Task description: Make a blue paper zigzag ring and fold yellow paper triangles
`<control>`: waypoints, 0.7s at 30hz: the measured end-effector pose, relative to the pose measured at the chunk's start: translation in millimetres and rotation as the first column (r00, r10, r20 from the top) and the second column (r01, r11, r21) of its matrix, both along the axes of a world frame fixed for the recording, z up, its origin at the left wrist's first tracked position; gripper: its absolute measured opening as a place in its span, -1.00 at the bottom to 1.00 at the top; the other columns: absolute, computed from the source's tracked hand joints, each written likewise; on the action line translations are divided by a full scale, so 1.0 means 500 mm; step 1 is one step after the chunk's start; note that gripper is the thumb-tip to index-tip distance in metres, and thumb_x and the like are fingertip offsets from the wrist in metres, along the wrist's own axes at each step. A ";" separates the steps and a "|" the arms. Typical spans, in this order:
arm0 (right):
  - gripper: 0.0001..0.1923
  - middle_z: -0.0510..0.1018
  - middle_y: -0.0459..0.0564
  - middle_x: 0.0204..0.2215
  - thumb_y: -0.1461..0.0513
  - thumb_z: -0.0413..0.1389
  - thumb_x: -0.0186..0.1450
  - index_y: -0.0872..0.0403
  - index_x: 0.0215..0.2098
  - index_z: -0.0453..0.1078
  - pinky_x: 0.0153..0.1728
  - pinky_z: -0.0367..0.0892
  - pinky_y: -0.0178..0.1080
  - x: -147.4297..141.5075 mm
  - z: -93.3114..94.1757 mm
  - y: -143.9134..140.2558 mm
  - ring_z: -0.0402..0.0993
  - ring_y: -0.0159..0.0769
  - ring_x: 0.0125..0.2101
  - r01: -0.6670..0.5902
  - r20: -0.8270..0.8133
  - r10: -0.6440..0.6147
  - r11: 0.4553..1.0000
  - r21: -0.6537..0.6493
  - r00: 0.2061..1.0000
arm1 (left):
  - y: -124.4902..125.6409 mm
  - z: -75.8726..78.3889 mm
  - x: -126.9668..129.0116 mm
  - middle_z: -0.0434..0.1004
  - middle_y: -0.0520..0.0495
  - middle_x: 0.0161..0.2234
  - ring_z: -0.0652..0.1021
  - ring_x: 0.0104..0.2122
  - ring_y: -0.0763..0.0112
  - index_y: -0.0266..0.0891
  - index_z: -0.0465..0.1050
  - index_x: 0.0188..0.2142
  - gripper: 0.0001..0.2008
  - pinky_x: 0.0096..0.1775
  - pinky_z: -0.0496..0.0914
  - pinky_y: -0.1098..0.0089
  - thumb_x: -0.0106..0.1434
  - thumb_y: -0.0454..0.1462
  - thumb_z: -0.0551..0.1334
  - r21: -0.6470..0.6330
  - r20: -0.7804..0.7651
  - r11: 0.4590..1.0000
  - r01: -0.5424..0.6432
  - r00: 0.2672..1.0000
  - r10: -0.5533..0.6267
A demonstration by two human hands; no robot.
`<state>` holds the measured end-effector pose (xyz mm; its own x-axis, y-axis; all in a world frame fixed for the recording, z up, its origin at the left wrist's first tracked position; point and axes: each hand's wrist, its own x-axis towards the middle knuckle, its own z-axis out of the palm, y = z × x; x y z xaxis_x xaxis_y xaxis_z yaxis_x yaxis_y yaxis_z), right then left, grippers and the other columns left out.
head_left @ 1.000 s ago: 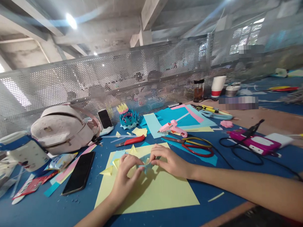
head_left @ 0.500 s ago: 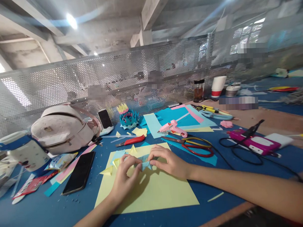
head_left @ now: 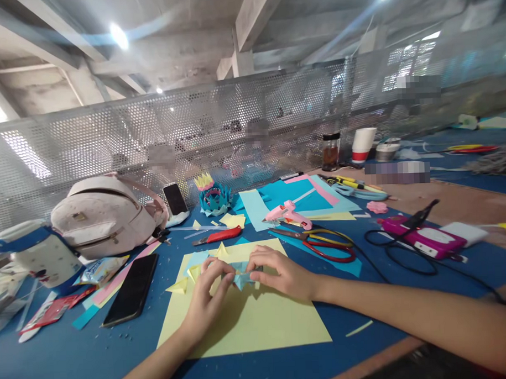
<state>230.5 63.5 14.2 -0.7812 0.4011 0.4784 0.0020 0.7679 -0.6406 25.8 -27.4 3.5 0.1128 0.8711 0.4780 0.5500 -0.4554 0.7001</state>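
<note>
Finger and thumb of the left hand (head_left: 208, 280) and right hand (head_left: 282, 272) pinch opposite sides of a folded light-blue paper (head_left: 242, 279) over a yellow sheet (head_left: 261, 324) on the table (head_left: 76, 361). Scissors (head_left: 307, 241) and a pink glue gun (head_left: 293, 217) lie farther off, to the right.

The blue surface (head_left: 97, 363) is thickly strewn. A yellow sheet (head_left: 261, 327) is spread beneath the left hand (head_left: 204, 295) and the right hand (head_left: 284, 273). Left of the left hand are laid a black phone (head_left: 131, 290) and, farther out, a red wrapper (head_left: 53, 312); a pale pink backpack (head_left: 100, 214) is set beyond and left of that hand. A red cutter (head_left: 222, 235) is placed just past the hands. Scissors (head_left: 306, 238) are laid near the right hand, partly over a blue paper piece (head_left: 352, 268), and farther right a magenta device (head_left: 429, 244) is set.
</note>
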 end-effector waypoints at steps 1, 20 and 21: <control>-0.55 0.46 -0.05 -0.40 -0.05 -0.03 0.47 0.09 -0.34 0.45 -0.12 0.19 -0.19 0.000 0.000 0.002 0.31 -0.25 -0.28 0.008 0.004 -0.008 1.000 -0.010 1.000 | 0.001 -0.001 -0.002 0.42 -0.02 -0.35 0.40 -0.23 0.25 -0.15 0.33 -0.36 -0.73 -0.01 0.21 0.20 0.46 -0.15 0.05 -0.021 0.028 1.000 -0.018 0.999 0.019; -0.49 0.49 -0.07 -0.48 -0.14 0.03 0.40 0.08 -0.41 0.46 -0.17 0.17 -0.21 -0.002 -0.005 0.000 0.33 -0.27 -0.33 -0.010 0.000 0.010 0.998 -0.065 1.000 | 0.006 -0.003 -0.002 0.45 -0.01 -0.48 0.40 -0.30 0.27 -0.15 0.34 -0.48 -0.67 -0.04 0.26 0.21 0.40 -0.11 0.11 -0.041 -0.008 0.997 0.065 0.998 -0.065; -0.50 0.50 -0.06 -0.47 -0.13 0.04 0.40 0.09 -0.42 0.45 -0.17 0.18 -0.21 -0.002 -0.003 0.001 0.34 -0.26 -0.32 0.006 -0.002 -0.006 0.996 -0.085 1.000 | 0.007 -0.003 -0.004 0.44 -0.02 -0.48 0.41 -0.28 0.26 -0.15 0.34 -0.48 -0.66 -0.08 0.27 0.23 0.40 -0.09 0.11 -0.052 0.016 0.997 0.063 0.998 -0.062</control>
<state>229.5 63.9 12.8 -0.7779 0.4449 0.4439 0.0051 0.7108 -0.7034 23.7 -24.1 2.1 0.1616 0.8864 0.4337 0.5116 -0.4511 0.7313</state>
